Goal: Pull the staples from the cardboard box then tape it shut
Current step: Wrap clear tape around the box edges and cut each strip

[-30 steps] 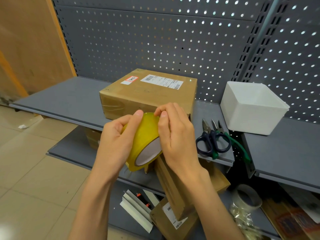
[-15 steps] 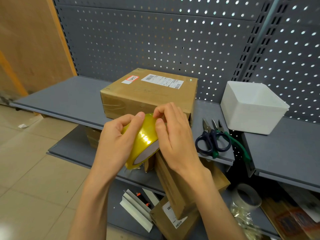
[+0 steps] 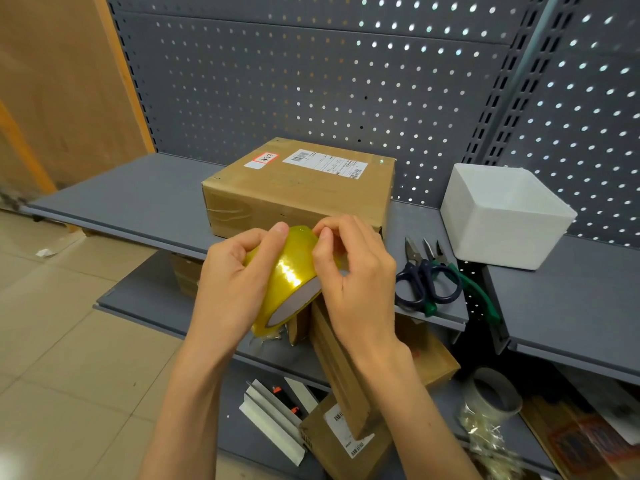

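Two hands hold a roll of yellow tape [image 3: 287, 275] in front of a grey metal shelf [image 3: 131, 199]. Left hand [image 3: 235, 278]: fingers curled round the roll from the left, thumb lying across its glossy outer face. Right hand [image 3: 356, 271]: thumb and forefinger pinched together at the top edge of the roll, the other fingers curled behind it. The roll is tilted, its grey cardboard core facing down and to the right.

Cardboard box [image 3: 301, 188]: standing closed on the shelf just behind the hands, flaps down, with a white shipping label [image 3: 325, 163] and a small red-bordered sticker [image 3: 261, 159] on its top face; clear tape shows on its near left side. Whether any staples sit in it cannot be told at this size.

Right of the box, on the same shelf: scissors with dark blue handles [image 3: 424, 282] and, touching them, pliers with green handles [image 3: 460, 282]. Further right, on the adjoining shelf: a white open bin [image 3: 502, 216]. Backing: grey pegboard [image 3: 311, 84].

Lower shelf, below the hands: several brown cartons [image 3: 346, 375], one bearing a barcode label, white folded strips [image 3: 273, 414], a roll of clear tape [image 3: 491, 396] and crumpled clear film beside it. Beige floor tiles [image 3: 69, 341] at the left
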